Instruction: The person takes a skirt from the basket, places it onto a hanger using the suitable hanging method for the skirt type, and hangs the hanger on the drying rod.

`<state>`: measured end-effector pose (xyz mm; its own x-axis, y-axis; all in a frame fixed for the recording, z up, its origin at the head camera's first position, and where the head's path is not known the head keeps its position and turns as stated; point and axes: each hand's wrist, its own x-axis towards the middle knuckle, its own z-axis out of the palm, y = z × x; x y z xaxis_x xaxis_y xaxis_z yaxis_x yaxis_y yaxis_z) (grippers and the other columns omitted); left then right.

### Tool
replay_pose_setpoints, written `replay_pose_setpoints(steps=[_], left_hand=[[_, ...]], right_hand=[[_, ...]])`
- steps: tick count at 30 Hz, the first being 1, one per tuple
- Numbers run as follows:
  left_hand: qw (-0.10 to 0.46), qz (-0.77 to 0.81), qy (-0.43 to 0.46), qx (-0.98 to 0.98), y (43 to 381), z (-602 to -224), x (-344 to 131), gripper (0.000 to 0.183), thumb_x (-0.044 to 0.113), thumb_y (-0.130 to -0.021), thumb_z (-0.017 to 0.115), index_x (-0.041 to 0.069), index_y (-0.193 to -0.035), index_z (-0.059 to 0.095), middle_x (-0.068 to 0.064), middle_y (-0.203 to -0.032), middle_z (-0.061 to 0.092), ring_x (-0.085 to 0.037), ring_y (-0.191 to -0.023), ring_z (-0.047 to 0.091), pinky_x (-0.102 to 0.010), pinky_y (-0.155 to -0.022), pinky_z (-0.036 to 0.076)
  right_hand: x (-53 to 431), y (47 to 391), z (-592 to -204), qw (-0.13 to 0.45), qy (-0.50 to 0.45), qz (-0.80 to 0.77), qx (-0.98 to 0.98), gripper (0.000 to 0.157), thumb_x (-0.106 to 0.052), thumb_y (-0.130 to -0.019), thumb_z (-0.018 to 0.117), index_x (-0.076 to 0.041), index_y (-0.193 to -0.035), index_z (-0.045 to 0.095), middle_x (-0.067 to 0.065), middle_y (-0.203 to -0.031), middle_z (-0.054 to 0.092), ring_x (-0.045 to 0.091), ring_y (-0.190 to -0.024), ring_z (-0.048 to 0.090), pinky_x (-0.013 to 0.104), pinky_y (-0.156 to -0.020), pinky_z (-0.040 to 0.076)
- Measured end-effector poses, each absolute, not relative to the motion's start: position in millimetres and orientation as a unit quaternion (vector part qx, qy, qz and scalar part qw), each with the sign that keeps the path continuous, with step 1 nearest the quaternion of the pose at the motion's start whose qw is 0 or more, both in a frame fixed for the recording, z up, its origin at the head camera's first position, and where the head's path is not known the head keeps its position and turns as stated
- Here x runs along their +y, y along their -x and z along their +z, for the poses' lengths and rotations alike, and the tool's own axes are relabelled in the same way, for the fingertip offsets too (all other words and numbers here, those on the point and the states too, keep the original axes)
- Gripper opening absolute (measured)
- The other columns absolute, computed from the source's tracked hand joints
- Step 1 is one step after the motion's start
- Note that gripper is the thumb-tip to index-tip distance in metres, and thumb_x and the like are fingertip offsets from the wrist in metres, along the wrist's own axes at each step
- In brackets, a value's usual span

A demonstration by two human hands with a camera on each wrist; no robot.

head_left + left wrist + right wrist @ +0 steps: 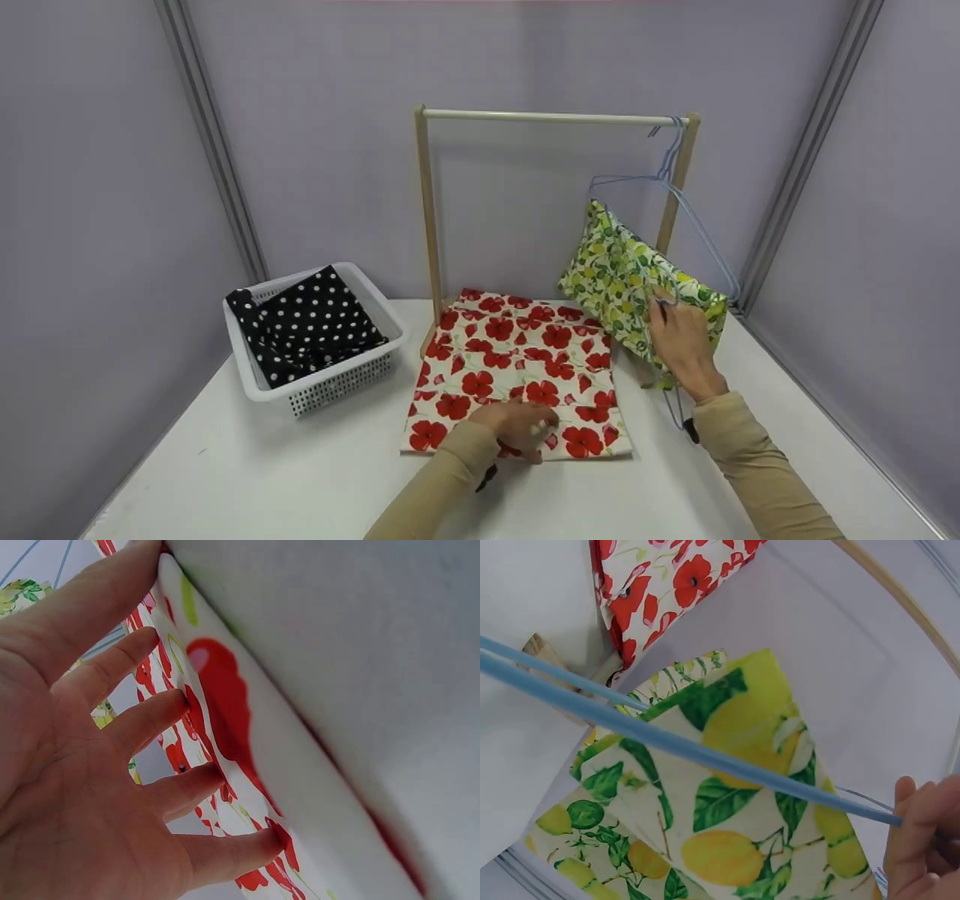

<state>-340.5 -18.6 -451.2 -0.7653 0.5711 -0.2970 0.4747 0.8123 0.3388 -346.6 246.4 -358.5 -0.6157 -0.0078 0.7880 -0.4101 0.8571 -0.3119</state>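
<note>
My left hand (517,424) rests at the near edge of a white cloth with red flowers (499,361), which lies flat on the table. In the left wrist view its fingers are spread, with the fingertips (214,776) against the cloth's edge. On the right, my right hand (684,346) grips a blue wire hanger (705,756) in front of a lemon-print cloth (609,279). That cloth hangs on a slant from the blue hangers (697,217) at the rack's right end.
A wooden rack with a white rail (540,116) stands at the back, its left post (429,202) behind the flowered cloth. On the left is a white basket (341,382) holding a black polka-dot cloth (315,315). Grey walls enclose the white table (300,465).
</note>
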Motion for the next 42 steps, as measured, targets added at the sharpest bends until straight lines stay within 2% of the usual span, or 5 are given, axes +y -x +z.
replay_pose_setpoints(steps=[7, 19, 28, 35, 42], left_hand=[[0.207, 0.136, -0.287, 0.925, 341, -452, -19, 0.051, 0.033, -0.07, 0.077, 0.047, -0.113, 0.051, 0.015, -0.121, 0.049, -0.015, -0.1, 0.044, -0.039, -0.066, 0.042], [0.19, 0.129, -0.267, 0.936, 336, -451, -17, 0.051, 0.043, -0.068, 0.076, 0.048, -0.112, 0.051, 0.013, -0.128, 0.044, -0.018, -0.109, 0.043, -0.041, -0.068, 0.044], [0.129, 0.117, -0.294, 0.94, 331, -446, 2, 0.036, 0.031, -0.072, 0.076, 0.023, -0.102, 0.057, 0.008, -0.085, 0.054, -0.011, -0.075, 0.05, -0.029, -0.062, 0.043], [0.058, 0.01, -0.287, 0.956, 330, -449, 22, 0.057, 0.034, -0.081, 0.066, 0.029, -0.133, 0.044, -0.004, -0.114, 0.056, -0.021, -0.092, 0.057, -0.042, -0.073, 0.049], [0.055, 0.031, -0.319, 0.946, 326, -452, 31, 0.041, 0.025, -0.087, 0.06, 0.031, -0.127, 0.051, -0.005, -0.132, 0.046, -0.026, -0.112, 0.05, -0.044, -0.087, 0.043]], right_hand=[[248, 362, -357, 0.388, -0.1, 0.218, -0.89, 0.025, -0.018, -0.097, 0.042, -0.004, -0.087, 0.061, 0.004, -0.052, 0.046, 0.016, -0.039, 0.036, 0.031, -0.039, 0.03], [255, 385, -363, 0.371, -0.073, 0.207, -0.902, 0.029, -0.017, -0.094, 0.048, -0.003, -0.071, 0.058, 0.005, -0.051, 0.042, 0.017, -0.041, 0.036, 0.031, -0.039, 0.03], [255, 392, -370, 0.326, -0.046, 0.241, -0.913, 0.039, -0.015, -0.095, 0.042, -0.008, -0.057, 0.045, 0.005, -0.047, 0.04, 0.016, -0.036, 0.038, 0.03, -0.035, 0.032], [251, 400, -378, 0.316, -0.032, 0.249, -0.915, 0.032, -0.011, -0.093, 0.044, -0.003, -0.062, 0.051, 0.007, -0.048, 0.044, 0.016, -0.036, 0.04, 0.03, -0.034, 0.031], [251, 407, -386, 0.317, -0.018, 0.249, -0.915, 0.031, -0.011, -0.092, 0.047, -0.004, -0.062, 0.05, 0.005, -0.05, 0.042, 0.018, -0.041, 0.038, 0.031, -0.038, 0.031]])
